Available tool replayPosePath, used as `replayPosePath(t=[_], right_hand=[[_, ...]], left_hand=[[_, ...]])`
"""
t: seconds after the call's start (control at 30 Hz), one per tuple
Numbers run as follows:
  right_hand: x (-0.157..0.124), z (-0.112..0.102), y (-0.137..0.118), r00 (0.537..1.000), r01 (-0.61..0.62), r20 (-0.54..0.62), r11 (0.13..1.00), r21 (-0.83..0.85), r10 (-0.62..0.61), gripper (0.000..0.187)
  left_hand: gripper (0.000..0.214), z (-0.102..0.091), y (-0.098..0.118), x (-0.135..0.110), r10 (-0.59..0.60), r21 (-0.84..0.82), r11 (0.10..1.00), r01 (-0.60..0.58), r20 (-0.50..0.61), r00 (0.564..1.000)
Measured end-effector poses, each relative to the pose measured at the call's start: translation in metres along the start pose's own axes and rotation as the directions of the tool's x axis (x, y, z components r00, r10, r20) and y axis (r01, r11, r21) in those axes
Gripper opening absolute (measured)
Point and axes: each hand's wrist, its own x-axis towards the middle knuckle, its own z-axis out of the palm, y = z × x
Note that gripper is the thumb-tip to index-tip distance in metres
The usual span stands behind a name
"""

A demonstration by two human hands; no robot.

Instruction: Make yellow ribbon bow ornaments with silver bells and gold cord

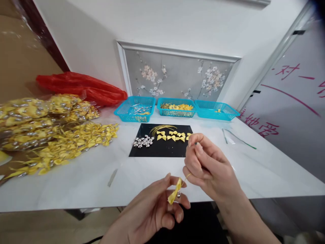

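Observation:
My left hand (159, 203), palm up near the table's front edge, holds a yellow fabric petal (174, 191) between its fingers. A small silver bead (178, 194) hangs against that petal. From the petal a thin yellow strand (186, 178) runs up to the lower fingers of my right hand (209, 162). The right hand is closed, thumb and forefinger pinching a small dark green piece (195, 143) whose kind I cannot make out. Just beyond, a black mat (157, 151) bears silver beads (143, 141), several yellow petal pieces (171, 138) and a bundle of yellow strands (162, 128).
Three blue baskets stand along the wall: left (122, 116), middle (177, 114) and right (218, 115). Finished-looking yellow sprays (63, 145) pile up on the left, below a red bag (81, 86). Green strips (241, 139) lie at right, a grey strip (112, 178) at left.

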Motion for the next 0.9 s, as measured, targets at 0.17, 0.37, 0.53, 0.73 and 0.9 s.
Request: replayPosePath(t=[0.17,0.37,0.53,0.73,0.9], right_hand=[[-0.005,-0.008,-0.006,1.0,0.012,-0.02,1.0,-0.02,-0.012,0.017],[-0.007,-0.008,-0.008,0.998,0.031,-0.045,0.998,-0.053,-0.034,0.014],[-0.009,-0.01,-0.008,0.993,0.032,-0.105,0.993,-0.117,-0.045,0.008],[-0.011,-0.009,-0.009,0.989,0.034,-0.135,0.987,-0.154,-0.055,0.006],[-0.021,0.001,-0.008,0.993,0.041,-0.108,0.989,-0.141,-0.056,0.014]], left_hand=[[0.016,0.004,0.003,-0.008,0.086,-0.053,0.995,-0.087,-0.012,0.996],[0.025,0.008,0.005,-0.012,0.226,0.021,0.974,-0.225,-0.107,0.968],[0.017,0.012,0.003,-0.018,0.422,0.302,0.885,-0.355,-0.198,0.885],[0.011,0.013,0.005,-0.025,0.452,0.357,0.831,-0.426,0.012,0.892],[0.013,0.01,0.005,-0.028,0.494,0.434,0.793,-0.429,-0.043,0.869]])
